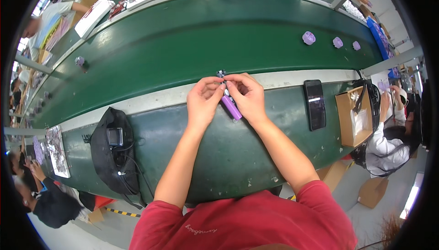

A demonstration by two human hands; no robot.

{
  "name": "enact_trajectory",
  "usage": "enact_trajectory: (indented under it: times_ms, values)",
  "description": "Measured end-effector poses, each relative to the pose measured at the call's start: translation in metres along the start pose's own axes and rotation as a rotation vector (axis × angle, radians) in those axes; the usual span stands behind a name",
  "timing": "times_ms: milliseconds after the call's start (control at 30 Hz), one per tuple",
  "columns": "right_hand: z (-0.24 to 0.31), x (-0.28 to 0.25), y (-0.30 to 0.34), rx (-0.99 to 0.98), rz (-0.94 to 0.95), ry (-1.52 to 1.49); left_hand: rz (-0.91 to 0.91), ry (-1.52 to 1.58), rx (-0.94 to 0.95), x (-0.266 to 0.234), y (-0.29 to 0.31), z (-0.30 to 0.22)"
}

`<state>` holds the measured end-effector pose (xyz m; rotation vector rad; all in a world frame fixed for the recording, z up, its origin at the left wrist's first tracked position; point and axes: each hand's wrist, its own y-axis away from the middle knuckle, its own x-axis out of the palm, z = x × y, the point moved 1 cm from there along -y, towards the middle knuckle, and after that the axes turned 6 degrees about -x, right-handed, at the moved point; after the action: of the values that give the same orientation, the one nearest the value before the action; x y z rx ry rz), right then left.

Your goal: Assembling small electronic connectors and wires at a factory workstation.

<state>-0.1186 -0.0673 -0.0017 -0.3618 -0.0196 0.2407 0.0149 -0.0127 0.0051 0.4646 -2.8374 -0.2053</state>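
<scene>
My left hand (202, 101) and my right hand (249, 97) meet over the near edge of the green belt, fingertips pinched close together. Between them is a small piece with a purple cylinder (232, 108), which hangs tilted below the fingers toward me. A small dark and silver part (221, 73) pokes out just beyond the fingertips. White bits show between the thumbs, while the fingers cover how the pieces join.
Purple round parts (309, 38) stand on the green belt (196, 35) at the right; another small part (79, 61) is at left. A black mesh bag (112, 154) lies left of me. To the right are a phone (314, 105) and a cardboard box (346, 119). People work on both sides.
</scene>
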Motion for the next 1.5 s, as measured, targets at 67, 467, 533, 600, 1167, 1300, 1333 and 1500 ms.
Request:
enact_trajectory:
  times_ms: [67, 467, 533, 600, 1167, 1300, 1333, 1500]
  values:
    - [0.001, 0.002, 0.0, 0.017, -0.003, -0.026, 0.002, 0.005, 0.014, -0.001, -0.001, 0.003]
    - [0.008, 0.001, 0.0, -0.009, 0.007, 0.134, -0.042, -0.031, -0.042, -0.002, -0.002, 0.003]
    - [0.01, 0.002, -0.002, -0.04, -0.033, 0.163, -0.048, -0.041, -0.079, -0.003, -0.002, 0.003]
    - [0.006, 0.003, 0.0, -0.019, -0.093, 0.116, 0.02, 0.029, -0.04, 0.001, 0.001, -0.002]
    - [0.011, -0.017, -0.014, -0.217, -0.058, 0.136, 0.135, 0.004, -0.019, 0.01, -0.002, 0.001]
    - [0.01, -0.05, -0.036, -0.188, -0.249, 0.367, 0.052, -0.027, 0.031, 0.001, 0.001, -0.001]
    - [0.013, -0.061, -0.046, -0.214, -0.247, 0.449, 0.029, -0.018, 0.058, -0.006, 0.001, 0.002]
    - [-0.018, -0.141, -0.124, -0.13, -0.399, 1.23, 0.001, 0.166, 0.09, 0.007, 0.001, -0.006]
